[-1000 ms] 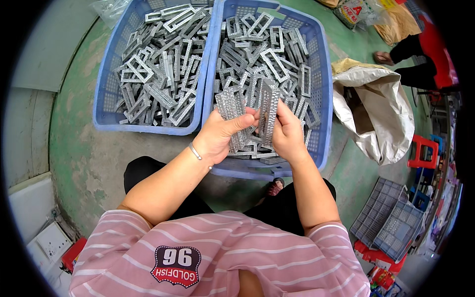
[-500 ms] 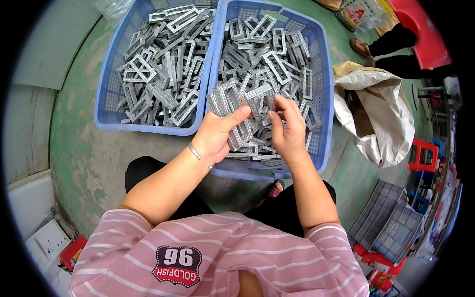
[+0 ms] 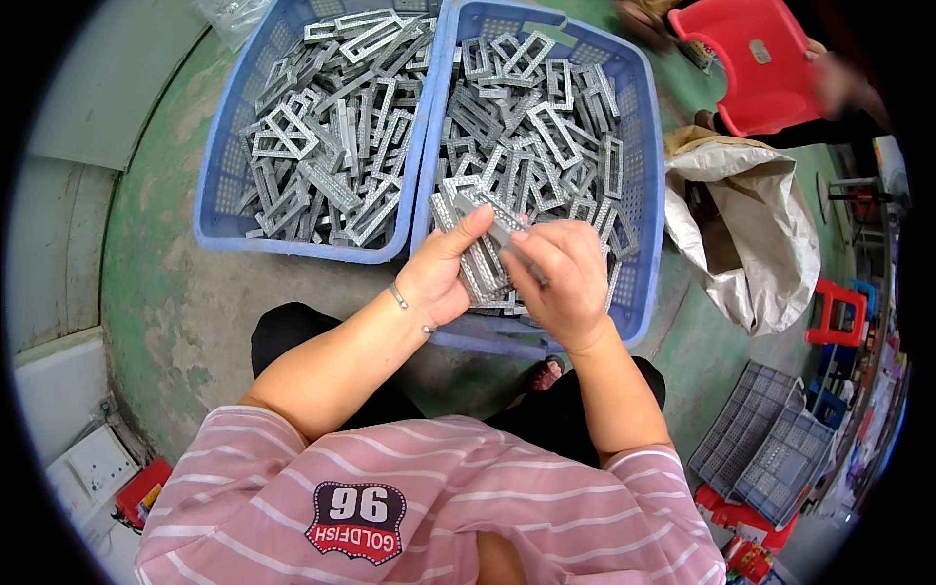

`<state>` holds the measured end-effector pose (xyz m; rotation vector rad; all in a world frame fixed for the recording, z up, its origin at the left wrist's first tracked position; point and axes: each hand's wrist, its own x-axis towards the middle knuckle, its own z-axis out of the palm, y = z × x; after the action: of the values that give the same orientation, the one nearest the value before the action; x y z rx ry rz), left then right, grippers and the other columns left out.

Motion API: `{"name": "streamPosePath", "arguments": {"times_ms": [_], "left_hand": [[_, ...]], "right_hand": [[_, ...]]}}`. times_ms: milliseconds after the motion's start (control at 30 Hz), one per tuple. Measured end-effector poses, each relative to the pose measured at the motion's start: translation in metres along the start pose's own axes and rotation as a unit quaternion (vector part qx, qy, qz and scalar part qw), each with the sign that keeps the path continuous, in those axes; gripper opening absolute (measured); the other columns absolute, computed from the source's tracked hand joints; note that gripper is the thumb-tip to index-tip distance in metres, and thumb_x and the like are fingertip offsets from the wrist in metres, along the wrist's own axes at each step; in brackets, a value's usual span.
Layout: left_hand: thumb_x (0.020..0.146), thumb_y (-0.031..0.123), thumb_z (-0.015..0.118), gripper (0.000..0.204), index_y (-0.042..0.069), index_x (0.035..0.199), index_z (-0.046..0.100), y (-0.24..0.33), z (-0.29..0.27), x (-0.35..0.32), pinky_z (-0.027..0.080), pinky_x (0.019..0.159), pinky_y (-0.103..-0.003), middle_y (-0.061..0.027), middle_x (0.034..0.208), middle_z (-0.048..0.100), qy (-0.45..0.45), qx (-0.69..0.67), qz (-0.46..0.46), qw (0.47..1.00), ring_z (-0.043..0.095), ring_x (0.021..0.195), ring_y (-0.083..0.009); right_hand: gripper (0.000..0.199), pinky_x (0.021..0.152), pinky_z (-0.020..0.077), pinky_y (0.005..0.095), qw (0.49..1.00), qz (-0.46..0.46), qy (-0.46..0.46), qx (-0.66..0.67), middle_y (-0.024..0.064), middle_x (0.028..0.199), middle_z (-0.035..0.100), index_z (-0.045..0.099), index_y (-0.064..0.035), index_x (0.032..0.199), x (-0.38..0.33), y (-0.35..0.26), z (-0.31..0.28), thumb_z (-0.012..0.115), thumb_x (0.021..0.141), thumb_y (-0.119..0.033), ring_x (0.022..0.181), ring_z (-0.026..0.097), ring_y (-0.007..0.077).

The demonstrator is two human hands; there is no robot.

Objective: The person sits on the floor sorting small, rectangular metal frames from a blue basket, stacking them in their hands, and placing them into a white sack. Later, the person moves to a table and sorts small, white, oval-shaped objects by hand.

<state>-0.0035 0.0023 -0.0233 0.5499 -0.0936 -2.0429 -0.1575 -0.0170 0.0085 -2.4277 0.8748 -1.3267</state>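
Observation:
My left hand (image 3: 437,281) is closed round a small bundle of silvery rectangular metal frames (image 3: 479,267), its thumb across the upper part. Curled over the bundle's right side, my right hand (image 3: 567,278) pinches another rectangular frame (image 3: 503,230), which lies slanted against the others. Its fingertips partly hide this frame. Both hands are above the near end of the right blue plastic basket (image 3: 647,185), where loose frames of the same kind (image 3: 551,136) are heaped. To its left, touching it, stands a second blue basket (image 3: 209,185) full of the same frames (image 3: 331,180).
A whitish woven sack (image 3: 770,234) stands open right of the baskets. Beyond it, a person's hand is by a red plastic stool (image 3: 756,63). Grey crates (image 3: 756,434) and a small red stool (image 3: 836,312) are at the right. A pale wall panel (image 3: 58,244) borders the left.
My right hand has rolled over and moved inward, bringing its frame slanted against the bundle in my left hand. At the upper right, the red stool has come further into view.

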Motion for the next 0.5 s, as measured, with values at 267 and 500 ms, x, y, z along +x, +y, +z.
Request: {"name": "streamPosePath", "arguments": {"times_ms": [267, 500], "left_hand": [[0.078, 0.015, 0.059, 0.043, -0.001, 0.116, 0.048, 0.007, 0.002, 0.002, 0.045, 0.09, -0.035, -0.0109, 0.114, 0.055, -0.007, -0.017, 0.021, 1.0, 0.055, 0.103, -0.0231], [0.078, 0.031, 0.066, 0.042, 0.002, 0.106, 0.054, -0.002, -0.008, -0.003, 0.048, 0.083, -0.037, -0.0095, 0.101, 0.06, 0.024, -0.002, 0.04, 0.999, 0.058, 0.093, -0.0201]], "right_hand": [[0.028, 0.051, 0.0386, 0.0202, 0.813, 0.496, -0.084, 0.292, -0.0008, 0.069, 0.059, 0.062, 0.0008, 0.088, -0.007, 0.013, -0.018, 0.055, 0.088, -0.026, 0.058, 0.049, 0.0048], [0.028, 0.055, 0.0441, 0.0344, 0.993, 0.044, 0.03, -0.106, 0.0072, 0.069, 0.055, 0.059, -0.0026, 0.087, -0.013, -0.013, 0.014, 0.074, 0.066, -0.013, 0.062, 0.052, 0.0252]]}}
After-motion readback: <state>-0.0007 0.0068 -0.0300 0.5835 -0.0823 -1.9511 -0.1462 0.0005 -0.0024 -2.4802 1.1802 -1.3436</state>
